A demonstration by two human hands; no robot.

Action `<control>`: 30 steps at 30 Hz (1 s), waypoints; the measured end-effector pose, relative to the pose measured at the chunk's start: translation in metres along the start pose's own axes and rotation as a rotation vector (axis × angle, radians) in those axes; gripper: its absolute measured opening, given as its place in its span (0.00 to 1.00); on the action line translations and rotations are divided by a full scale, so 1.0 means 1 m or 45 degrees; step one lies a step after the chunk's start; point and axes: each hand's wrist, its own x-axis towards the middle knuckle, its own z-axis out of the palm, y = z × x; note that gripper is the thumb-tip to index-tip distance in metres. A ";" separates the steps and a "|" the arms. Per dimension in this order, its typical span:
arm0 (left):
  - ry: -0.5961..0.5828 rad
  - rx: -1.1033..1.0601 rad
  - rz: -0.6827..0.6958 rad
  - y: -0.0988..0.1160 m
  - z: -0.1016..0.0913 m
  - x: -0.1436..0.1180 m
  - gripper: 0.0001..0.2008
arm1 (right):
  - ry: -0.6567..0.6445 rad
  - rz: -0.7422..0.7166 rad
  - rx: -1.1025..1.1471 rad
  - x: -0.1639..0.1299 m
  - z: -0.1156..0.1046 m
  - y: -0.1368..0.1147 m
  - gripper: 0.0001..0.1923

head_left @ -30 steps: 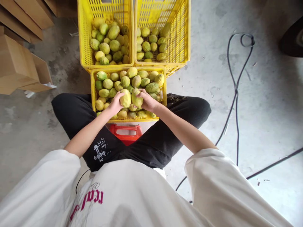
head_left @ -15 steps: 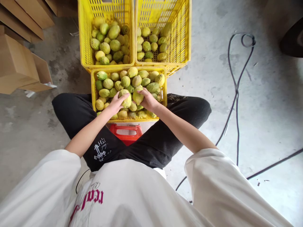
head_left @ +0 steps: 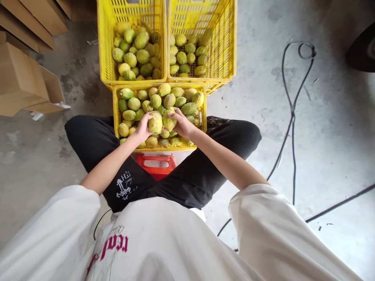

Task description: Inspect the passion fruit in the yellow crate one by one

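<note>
My left hand (head_left: 143, 128) is closed around a yellow-green oval fruit (head_left: 155, 123), its thumb along the fruit's upper side. A second such fruit (head_left: 169, 119), narrowing towards its lower end, is gripped in my right hand (head_left: 182, 124). The two fruits are held side by side, close together, over the near yellow crate (head_left: 116, 117). Beneath and around my hands, that crate holds many similar fruits, some greener, some yellower. The fingers under both held fruits are partly hidden.
Behind stand two more yellow crates, left (head_left: 103, 47) and right (head_left: 231, 47), both with fruits inside. A red handled object (head_left: 155, 170) shows between my legs. Cardboard boxes (head_left: 23, 82) are at the left, and black cable (head_left: 293, 113) lies on the floor at right.
Both held fruits have been turned slightly in my fingers, and the left one now shows a more mottled yellow side. My arms stay almost in place.
</note>
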 end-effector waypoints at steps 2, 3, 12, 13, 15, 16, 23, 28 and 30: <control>-0.015 0.010 0.009 0.000 0.002 -0.003 0.08 | -0.009 -0.012 -0.011 0.000 0.001 -0.002 0.29; -0.024 0.023 0.016 0.000 0.003 -0.005 0.08 | -0.002 -0.011 -0.011 0.000 0.001 -0.003 0.30; -0.071 0.076 -0.011 0.002 0.000 -0.007 0.27 | 0.027 0.044 -0.006 0.004 -0.004 0.001 0.27; -0.067 0.052 -0.015 0.003 -0.002 -0.005 0.28 | 0.021 0.042 -0.008 0.006 -0.006 0.002 0.26; -0.072 -0.008 -0.037 0.004 -0.005 0.000 0.30 | 0.008 0.036 -0.024 0.009 -0.010 0.004 0.25; -0.084 -0.035 -0.056 0.005 -0.006 0.001 0.31 | 0.004 0.036 -0.036 0.011 -0.011 0.004 0.25; -0.064 0.026 0.024 0.008 0.000 -0.009 0.27 | 0.024 0.072 -0.026 0.008 -0.009 -0.003 0.28; -0.155 0.054 -0.025 0.003 -0.003 -0.009 0.38 | -0.028 0.069 -0.070 -0.001 -0.003 -0.005 0.32; -0.167 0.051 -0.042 0.000 -0.004 -0.006 0.39 | -0.034 0.070 -0.074 -0.004 -0.001 -0.006 0.33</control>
